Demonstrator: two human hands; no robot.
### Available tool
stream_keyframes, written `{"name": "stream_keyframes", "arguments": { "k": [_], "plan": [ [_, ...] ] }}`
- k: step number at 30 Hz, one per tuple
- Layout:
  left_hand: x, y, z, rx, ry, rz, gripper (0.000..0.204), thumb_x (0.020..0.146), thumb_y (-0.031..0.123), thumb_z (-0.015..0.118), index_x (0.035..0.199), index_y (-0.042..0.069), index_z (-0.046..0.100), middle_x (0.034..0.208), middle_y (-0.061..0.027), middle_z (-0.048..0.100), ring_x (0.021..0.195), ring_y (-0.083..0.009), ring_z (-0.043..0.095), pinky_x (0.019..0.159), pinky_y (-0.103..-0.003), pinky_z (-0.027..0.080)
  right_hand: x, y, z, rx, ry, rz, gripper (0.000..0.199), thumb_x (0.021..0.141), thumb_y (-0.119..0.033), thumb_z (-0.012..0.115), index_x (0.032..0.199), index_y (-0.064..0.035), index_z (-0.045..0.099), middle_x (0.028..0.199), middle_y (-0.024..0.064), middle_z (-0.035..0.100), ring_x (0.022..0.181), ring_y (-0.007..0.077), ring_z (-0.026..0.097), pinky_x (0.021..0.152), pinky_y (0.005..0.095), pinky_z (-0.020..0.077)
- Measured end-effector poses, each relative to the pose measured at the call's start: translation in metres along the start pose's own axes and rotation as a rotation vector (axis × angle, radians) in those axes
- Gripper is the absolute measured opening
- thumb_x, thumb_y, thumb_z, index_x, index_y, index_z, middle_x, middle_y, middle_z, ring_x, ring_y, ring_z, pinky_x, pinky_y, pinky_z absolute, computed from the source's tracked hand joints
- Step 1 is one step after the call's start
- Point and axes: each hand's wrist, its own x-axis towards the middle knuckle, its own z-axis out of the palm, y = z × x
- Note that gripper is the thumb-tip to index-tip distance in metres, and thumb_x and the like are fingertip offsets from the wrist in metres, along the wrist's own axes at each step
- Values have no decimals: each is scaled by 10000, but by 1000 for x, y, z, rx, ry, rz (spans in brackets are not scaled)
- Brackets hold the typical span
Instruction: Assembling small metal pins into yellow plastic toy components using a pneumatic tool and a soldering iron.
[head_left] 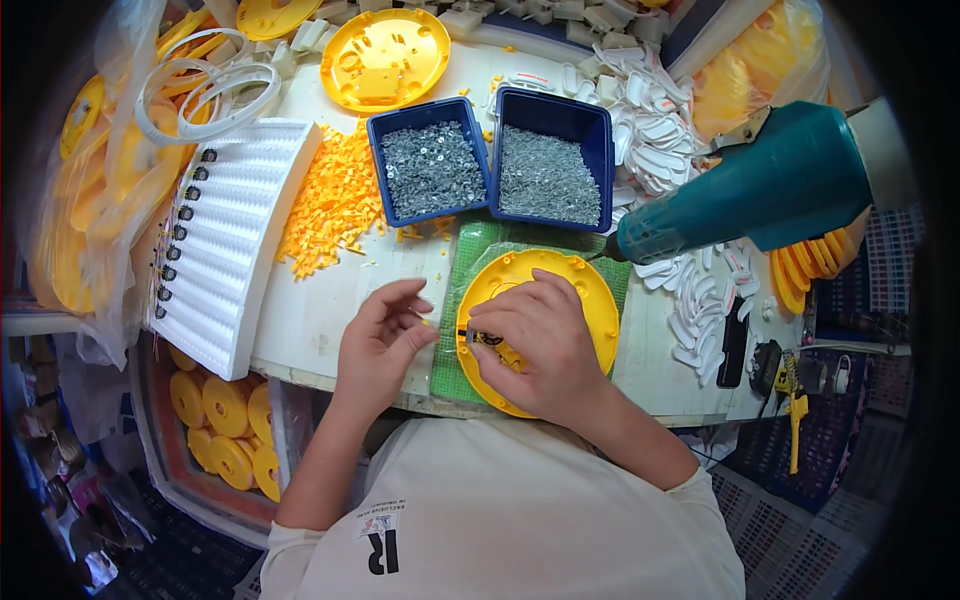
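Note:
A round yellow plastic housing [597,325] lies on a green cutting mat [446,372] in front of me. My right hand [540,345] reaches over it, thumb and fingers bent together around a small dark part with a shiny bit near the housing's left side; the fingers hide most of it. Just left of the housing, my left hand [385,340] is raised with its fingers curled, and a tiny yellow plastic piece [425,322] shows at its fingertips. To the right, the tip of a teal power screwdriver [750,190] points at the housing's far rim.
Behind the mat stand two blue bins, one of washer-like pieces [432,165], one of screws [550,175]. Small orange parts [325,200] are heaped beside a white foam tray [235,230] holding black components. White plastic pieces [690,310] spread on the right. Another yellow housing [385,55] lies farther back.

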Motion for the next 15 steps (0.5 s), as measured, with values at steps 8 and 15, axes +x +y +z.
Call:
{"name": "stream_keyframes", "arguments": {
  "k": [8,15],
  "plan": [
    [11,6,9,-296,-251,-54,730,907,-71,743,1552,48,424,1335,-111,555,861,-59,607,836,-230,548,-4,1,0,38,-17,13,251,784,-106,822,1017,-115,731,1038,40,758,1003,262,692,1074,504,450],
    [15,5,10,-335,-245,-53,787,896,24,821,1570,62,416,1333,-104,562,837,-38,588,806,-188,526,-7,1,-1,67,-58,38,259,792,-137,821,1039,-113,748,1067,27,754,1041,262,678,1100,512,433]
  ]
}}
